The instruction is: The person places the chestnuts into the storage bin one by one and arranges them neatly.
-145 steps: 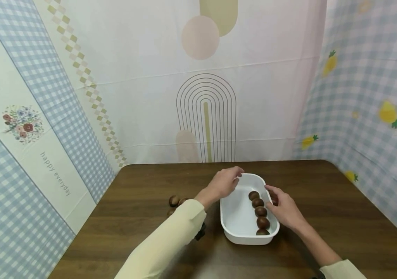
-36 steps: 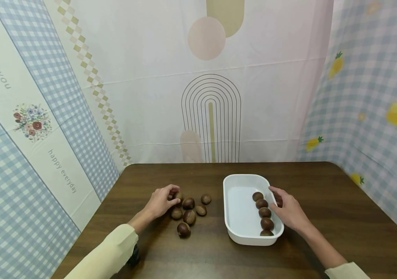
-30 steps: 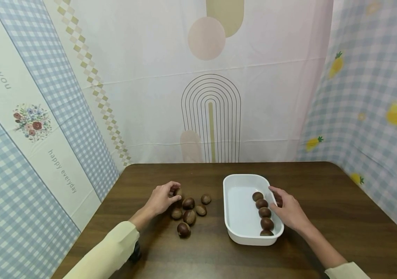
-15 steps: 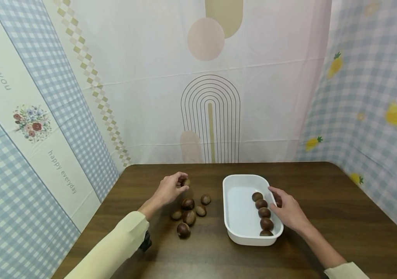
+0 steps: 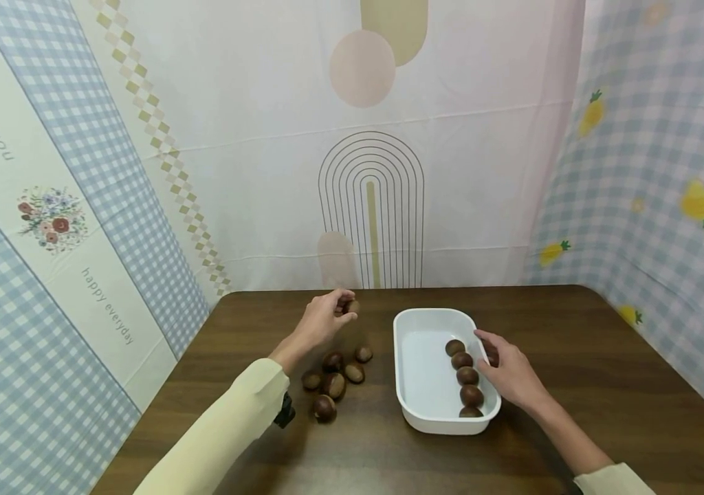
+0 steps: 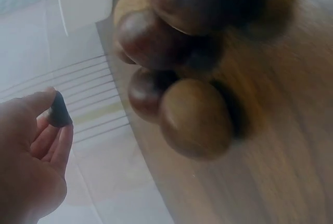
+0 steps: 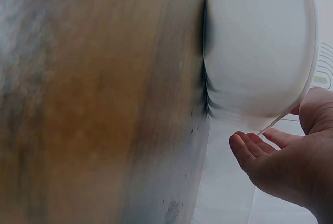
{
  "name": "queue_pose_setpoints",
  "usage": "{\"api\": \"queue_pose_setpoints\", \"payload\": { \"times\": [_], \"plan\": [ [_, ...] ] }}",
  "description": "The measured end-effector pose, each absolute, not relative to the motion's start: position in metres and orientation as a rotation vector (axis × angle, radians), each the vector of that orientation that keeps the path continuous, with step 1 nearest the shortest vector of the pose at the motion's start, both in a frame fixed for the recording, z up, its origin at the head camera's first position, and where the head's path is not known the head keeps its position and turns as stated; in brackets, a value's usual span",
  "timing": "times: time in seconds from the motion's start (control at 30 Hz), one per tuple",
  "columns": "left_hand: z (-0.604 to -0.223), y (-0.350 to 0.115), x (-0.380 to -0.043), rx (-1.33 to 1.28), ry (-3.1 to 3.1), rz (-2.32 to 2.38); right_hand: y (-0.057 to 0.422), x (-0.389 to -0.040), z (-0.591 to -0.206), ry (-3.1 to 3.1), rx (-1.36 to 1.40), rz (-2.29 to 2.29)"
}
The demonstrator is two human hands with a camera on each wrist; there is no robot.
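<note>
In the head view my left hand (image 5: pixel 320 320) pinches a brown chestnut (image 5: pixel 353 307) between thumb and fingertips, raised above the back of the table. The left wrist view also shows this chestnut (image 6: pixel 59 111), dark at the ends of the fingers. My right hand (image 5: pixel 511 366) grips the right rim of a white rectangular tray (image 5: pixel 421 368), its thumb on the inner side and the other fingers outside. Along the tray's right wall several chestnuts (image 5: pixel 467 376) stand in one row. Below my left forearm, several loose chestnuts (image 5: pixel 335 386) lie in a cluster on the wood.
A dark brown wooden table (image 5: pixel 383 460) carries everything. Patterned cloth (image 5: pixel 253 199) hangs right behind its back edge and along both sides. A gap of bare wood separates the loose chestnuts from the tray's left wall.
My left hand went from the tray's far left corner to the loose chestnuts, picked one up, and carried it up and rightward. My right hand has stayed at the tray's rim.
</note>
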State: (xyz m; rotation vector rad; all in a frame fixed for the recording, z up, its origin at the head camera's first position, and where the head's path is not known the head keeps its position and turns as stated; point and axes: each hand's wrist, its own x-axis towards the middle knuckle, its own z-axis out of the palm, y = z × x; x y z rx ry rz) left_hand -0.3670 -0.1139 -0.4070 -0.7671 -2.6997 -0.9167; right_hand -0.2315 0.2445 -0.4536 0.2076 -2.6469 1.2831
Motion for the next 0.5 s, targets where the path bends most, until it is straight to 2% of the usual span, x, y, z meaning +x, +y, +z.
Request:
{"api": "queue_pose_setpoints", "payload": {
  "times": [0.5],
  "plan": [
    [-0.400,-0.082,-0.370,-0.835,-2.638,-0.994,0.244,-0.232,-0.456,-2.637,0.202,1.297]
  ]
}}
